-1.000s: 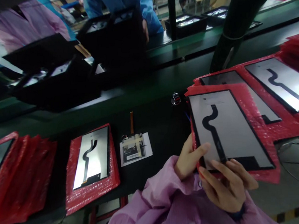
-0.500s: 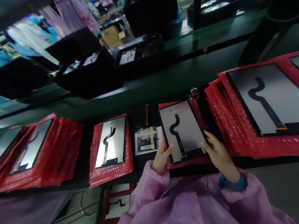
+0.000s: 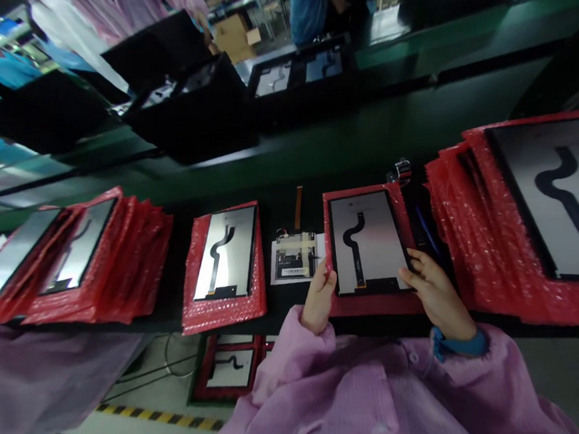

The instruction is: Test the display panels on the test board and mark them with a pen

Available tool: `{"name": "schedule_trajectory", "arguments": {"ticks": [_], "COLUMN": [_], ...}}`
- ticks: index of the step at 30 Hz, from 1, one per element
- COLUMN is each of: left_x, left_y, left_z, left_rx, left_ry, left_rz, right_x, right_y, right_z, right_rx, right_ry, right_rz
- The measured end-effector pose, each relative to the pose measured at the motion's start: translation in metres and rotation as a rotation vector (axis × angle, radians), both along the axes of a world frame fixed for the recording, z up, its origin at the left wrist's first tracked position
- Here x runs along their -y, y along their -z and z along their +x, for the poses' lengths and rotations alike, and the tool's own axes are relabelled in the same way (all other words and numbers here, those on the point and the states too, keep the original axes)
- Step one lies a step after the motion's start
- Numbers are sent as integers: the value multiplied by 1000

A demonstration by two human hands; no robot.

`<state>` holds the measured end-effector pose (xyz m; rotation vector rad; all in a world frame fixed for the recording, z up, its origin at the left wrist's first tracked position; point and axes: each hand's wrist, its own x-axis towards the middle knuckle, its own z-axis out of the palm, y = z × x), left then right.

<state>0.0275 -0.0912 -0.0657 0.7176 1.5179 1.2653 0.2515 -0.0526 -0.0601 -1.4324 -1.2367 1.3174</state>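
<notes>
Panel [image 3: 382,241] lies on red wrap [image 3: 362,308], its right edge pinched by the right hand [image 3: 436,295]. Half-curled, the left hand [image 3: 318,303] grips the wrap's left edge.

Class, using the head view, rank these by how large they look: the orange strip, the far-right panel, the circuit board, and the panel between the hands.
1. Far-right panel, though the frame edge cuts it off and nearness may enlarge it
2. Panel between the left hand and right hand
3. Circuit board
4. Orange strip
</notes>
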Motion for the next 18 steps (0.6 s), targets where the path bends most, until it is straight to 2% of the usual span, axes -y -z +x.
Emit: {"name": "schedule_trajectory", "arguments": {"ticks": [2, 4, 5, 7, 9, 11, 13, 16, 18], "left_x": [5, 4, -1, -22, -54, -89, -118, -141, -145], "left_y": [-11, -28, -36, -50, -57, -56, -50, -36, -26], "left_z": [-6, -16, -23, -38, -52, -62, -68, -75, -80], "left_rx": [-335, -656, -786, -977, -1139, -1238, -1263, -1233, -1106], "left_ry": [44, 58, 53, 32, 34, 93, 169, 149, 110], "left_rz": [79, 153, 196, 267, 263, 130, -1, -5, 61], "right_x": [5, 9, 8, -3, -26, -54, -79, -96, -95], "right_y": [-12, -32, -43, -63, -73, -70, -56, -30, -19], "right_z": [4, 4, 2, -7, -23, -41, -55, -64, -62], "right_rx": [360, 751, 881, 958, 907, 880, 891, 908, 905], "right_ry": [-34, -56, -83, -195, -371, -517, -581, -638, -654], "right_rz": [110, 254, 335, 491, 597, 633, 617, 561, 563]}}
